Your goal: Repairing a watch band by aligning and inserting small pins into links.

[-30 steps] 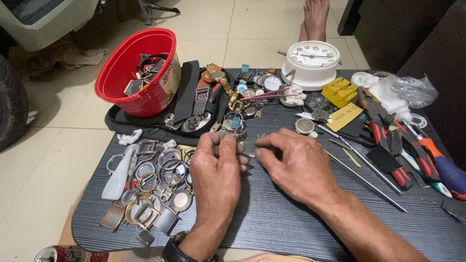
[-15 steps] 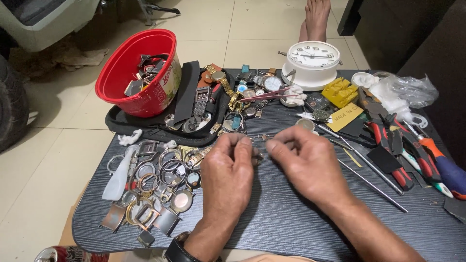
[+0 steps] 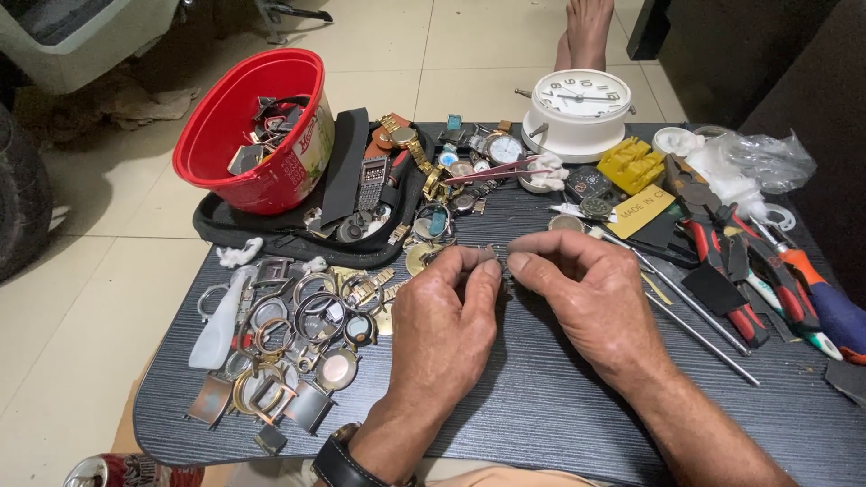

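Holding a small metal watch part between both hands, I keep it just above the dark table, near the middle. My left hand pinches one end with thumb and forefinger closed tight on it; my right hand meets it from the other side, fingertips narrow and pressed together on the same piece. The part is too small to say exactly what it is.

To do this well, I think I should keep both wrists low and steady on the table, and press only lightly, because such a tiny piece may jump away and get lost among the pile of watch cases on my left. The pliers and the white clock are well apart, so my elbows have room.
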